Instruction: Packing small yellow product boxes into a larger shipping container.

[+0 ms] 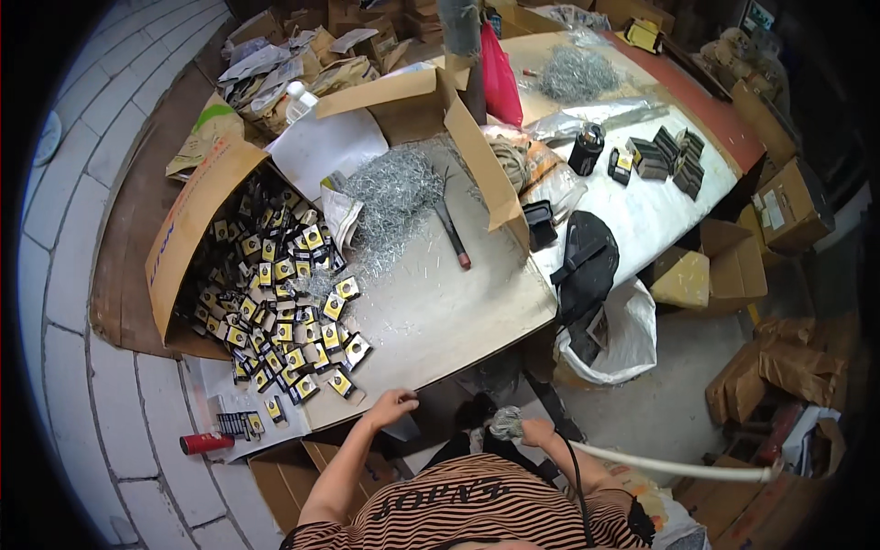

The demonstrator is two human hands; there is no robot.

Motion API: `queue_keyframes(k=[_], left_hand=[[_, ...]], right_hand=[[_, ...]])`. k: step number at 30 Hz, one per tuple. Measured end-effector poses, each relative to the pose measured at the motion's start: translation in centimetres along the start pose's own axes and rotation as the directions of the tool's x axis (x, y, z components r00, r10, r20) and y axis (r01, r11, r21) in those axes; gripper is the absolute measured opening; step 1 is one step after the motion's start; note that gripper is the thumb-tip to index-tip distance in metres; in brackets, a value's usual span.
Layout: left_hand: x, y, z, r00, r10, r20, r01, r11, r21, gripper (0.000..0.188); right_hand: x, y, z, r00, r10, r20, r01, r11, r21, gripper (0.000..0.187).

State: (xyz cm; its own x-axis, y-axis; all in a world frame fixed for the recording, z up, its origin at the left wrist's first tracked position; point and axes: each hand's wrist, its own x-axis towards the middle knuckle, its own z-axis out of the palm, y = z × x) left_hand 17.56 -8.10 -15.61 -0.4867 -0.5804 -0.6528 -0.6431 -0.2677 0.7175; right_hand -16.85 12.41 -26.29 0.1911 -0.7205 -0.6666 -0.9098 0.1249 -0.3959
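The right hand [539,432] clasps a bristly grey clump [506,423], which bulges leftward past the fingers, long axis unclear. The left hand [392,407] curls loosely, unclenched.

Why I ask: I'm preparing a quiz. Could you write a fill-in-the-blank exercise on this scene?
The hand nearest the grey bundle is the ____ one.
The cylinder lying at lower left is coloured ____.
The carton holding many small boxes lies on its ____.
Missing words: right; red; side.
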Motion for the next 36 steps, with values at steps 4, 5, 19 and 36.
queue_keyframes(k=[4,5,19,36], left_hand=[[-1.5,-3.4,2.0,0.999,-0.001,0.032,0.003,0.997,-0.072,0.026],[-1.5,-3.6,2.5,0.999,-0.049,0.002,0.049,0.996,-0.071,0.028],[-4.5,-4.4,5.8,0.994,-0.101,0.03,0.088,0.954,0.287,0.039],[0.6,-3.2,3.4,0.982,-0.119,0.145,0.058,0.928,0.369,0.035]], right_hand=[[2.0,5.8,9.1,0.989,-0.011,-0.151,0.02,0.998,0.055,0.015],[1.1,5.0,7.2,0.988,0.034,-0.154,-0.011,0.989,0.149,0.017],[-5.5,6.5,13.6,0.79,0.584,0.189,-0.613,0.752,0.242,0.025],[-28.1,4.8,28.4,0.327,0.799,0.505,-0.941,0.229,0.247,0.026]])
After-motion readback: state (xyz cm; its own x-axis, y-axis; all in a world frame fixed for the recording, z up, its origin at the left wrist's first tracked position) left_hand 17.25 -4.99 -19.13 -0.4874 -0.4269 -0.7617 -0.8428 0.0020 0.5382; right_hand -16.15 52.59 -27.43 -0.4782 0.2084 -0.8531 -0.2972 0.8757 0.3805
